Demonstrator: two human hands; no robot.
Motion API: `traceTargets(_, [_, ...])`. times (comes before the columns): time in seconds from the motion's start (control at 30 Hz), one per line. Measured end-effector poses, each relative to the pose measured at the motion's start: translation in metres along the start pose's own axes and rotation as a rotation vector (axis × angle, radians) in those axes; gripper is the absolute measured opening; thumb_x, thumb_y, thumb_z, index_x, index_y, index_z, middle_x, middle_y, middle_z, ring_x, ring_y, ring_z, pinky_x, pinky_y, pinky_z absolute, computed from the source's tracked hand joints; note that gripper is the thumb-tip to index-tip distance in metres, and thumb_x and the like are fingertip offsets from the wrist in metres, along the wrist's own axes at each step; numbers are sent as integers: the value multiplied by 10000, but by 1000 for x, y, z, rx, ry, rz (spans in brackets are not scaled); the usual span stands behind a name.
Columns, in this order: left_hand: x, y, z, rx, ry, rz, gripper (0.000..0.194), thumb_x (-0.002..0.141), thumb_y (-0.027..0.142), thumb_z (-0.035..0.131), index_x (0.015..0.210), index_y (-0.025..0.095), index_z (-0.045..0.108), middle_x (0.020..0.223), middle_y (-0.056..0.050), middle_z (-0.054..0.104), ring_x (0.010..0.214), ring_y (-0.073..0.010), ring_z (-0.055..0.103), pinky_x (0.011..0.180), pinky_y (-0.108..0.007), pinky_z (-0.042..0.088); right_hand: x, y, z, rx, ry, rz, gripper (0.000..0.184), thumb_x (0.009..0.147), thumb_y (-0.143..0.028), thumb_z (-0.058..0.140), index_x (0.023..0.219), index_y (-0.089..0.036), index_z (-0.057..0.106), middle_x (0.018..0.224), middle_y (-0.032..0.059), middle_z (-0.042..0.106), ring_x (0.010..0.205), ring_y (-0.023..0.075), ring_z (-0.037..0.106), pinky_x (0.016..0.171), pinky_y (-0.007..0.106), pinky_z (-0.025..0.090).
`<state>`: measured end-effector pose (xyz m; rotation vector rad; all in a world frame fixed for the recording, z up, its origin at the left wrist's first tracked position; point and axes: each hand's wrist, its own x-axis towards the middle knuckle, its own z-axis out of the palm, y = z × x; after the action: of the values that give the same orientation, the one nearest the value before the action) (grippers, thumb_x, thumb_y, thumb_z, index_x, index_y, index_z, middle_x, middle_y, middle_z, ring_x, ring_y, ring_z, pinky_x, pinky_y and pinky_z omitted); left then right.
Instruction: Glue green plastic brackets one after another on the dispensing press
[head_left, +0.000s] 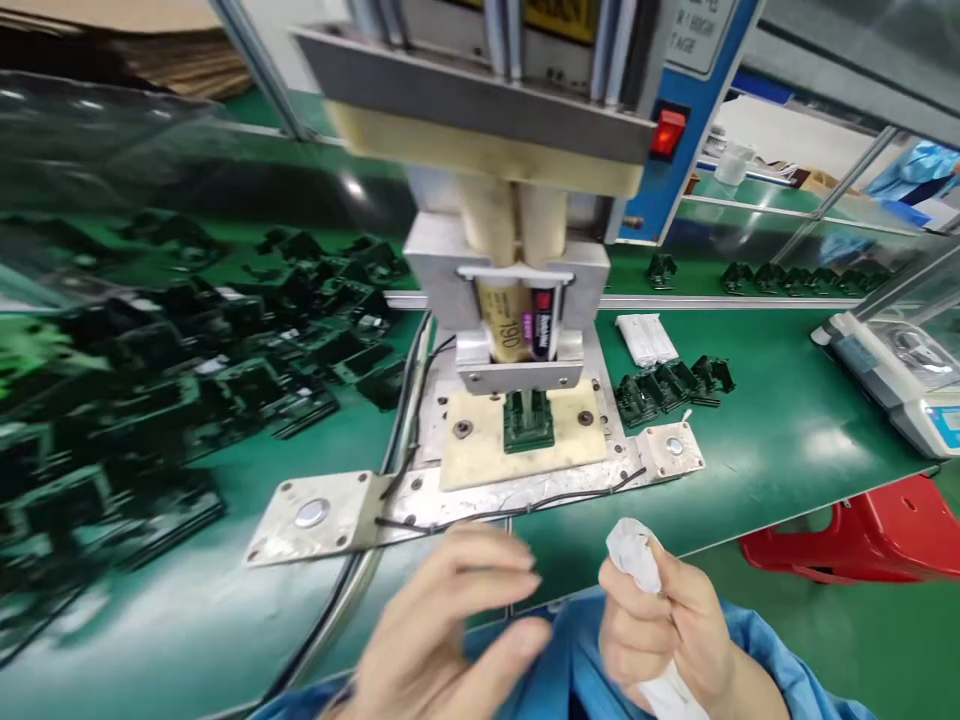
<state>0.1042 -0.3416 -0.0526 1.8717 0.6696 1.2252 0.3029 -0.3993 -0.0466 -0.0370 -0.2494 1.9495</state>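
My left hand (457, 630) is over the near edge of the green bench, fingers curved and apart, slightly blurred, with nothing in it. Beside it, my right hand (660, 625) is closed around a crumpled white cloth (634, 552); its top pokes out above the thumb and a tail hangs below the fist. Whether it is fabric or paper I cannot tell. Ahead of both hands, a dark green plastic part (528, 425) sits in the cream fixture plate (480, 465) under the press head (517, 375). Neither hand touches the press.
Metal button plates (274, 530) (686, 460) flank the press base. Many dark plastic parts (157, 410) are heaped at left. Several more (667, 390) stand at right near white packets (646, 338). A scale (892, 375) and a red stool (862, 535) are farther right.
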Motion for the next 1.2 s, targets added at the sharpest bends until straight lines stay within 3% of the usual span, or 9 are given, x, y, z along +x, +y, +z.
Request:
traceTargets(0.1, [16, 14, 21, -167, -50, -43, 259, 860, 424, 793, 1073, 290, 733, 982, -80, 684, 901, -213, 680, 789, -304, 611, -2, 12, 0, -24, 9, 88, 522, 1006, -414, 675, 685, -186, 333, 552, -133, 276, 336, -19, 69, 321, 79, 119])
traceTargets(0.17, [19, 19, 30, -257, -56, -92, 271, 851, 464, 795, 1031, 268, 745, 972, -79, 679, 875, -193, 674, 780, -283, 599, -4, 18, -2, -34, 39, 137, 500, 984, -432, 703, 707, -186, 366, 540, -141, 267, 330, -18, 62, 318, 89, 110])
traceTargets(0.3, [13, 20, 39, -354, -26, -188, 201, 874, 425, 782, 933, 233, 769, 872, -64, 679, 771, -165, 655, 716, -260, 567, -6, 26, -5, -32, 90, 211, 502, 927, -459, 766, 732, -198, 384, 506, -153, 289, 318, -10, 53, 304, 103, 89])
traceTargets(0.47, [8, 19, 36, -414, -50, -234, 356, 1045, 437, 508, 925, 260, 793, 864, -49, 655, 747, -124, 623, 695, -209, 532, -4, 29, -3, 11, 37, 205, 438, 961, -421, 727, 775, -210, 391, 521, -155, 318, 310, 2, 41, 291, 110, 73])
traceTargets(0.63, [8, 14, 35, -483, -93, -254, 169, 982, 375, 655, 1050, 278, 776, 935, -54, 640, 829, -137, 619, 743, -216, 531, -5, 26, -4, 53, 47, 190, 349, 987, -400, 698, 833, -185, 472, 522, -159, 305, 316, 1, 15, 290, 114, 45])
traceTargets(0.8, [7, 5, 39, -546, -122, -260, 182, 939, 275, 722, 1105, 309, 788, 965, -64, 686, 864, -150, 667, 756, -226, 565, -6, 26, -13, -7, 136, 196, 433, 933, -454, 749, 758, -189, 455, 495, -155, 269, 325, 4, 29, 299, 117, 59])
traceTargets(0.97, [12, -3, 36, -456, -146, -279, 260, 947, 161, 678, 1082, 342, 807, 957, -39, 778, 839, -147, 731, 739, -215, 594, -12, 21, -12, -93, 77, 143, 299, 969, -444, 706, 873, -191, 577, 521, -140, 281, 326, 4, 74, 322, 122, 110])
traceTargets(1.07, [7, -15, 22, -230, -39, -331, 244, 913, 146, 714, 1031, 337, 810, 847, 9, 788, 733, -135, 729, 685, -207, 581, -21, -4, -3, -397, 319, -127, 266, 915, -447, 774, 912, -211, 651, 541, -122, 291, 395, 17, 145, 392, 137, 192])
traceTargets(1.2, [-7, -30, -18, 117, 179, -367, 160, 969, 250, 639, 869, 270, 762, 699, 18, 694, 633, -132, 647, 618, -235, 526, -27, -58, -11, -976, 855, -880, 347, 762, -417, 901, 826, -213, 628, 586, -86, 383, 476, 56, 267, 442, 193, 254])
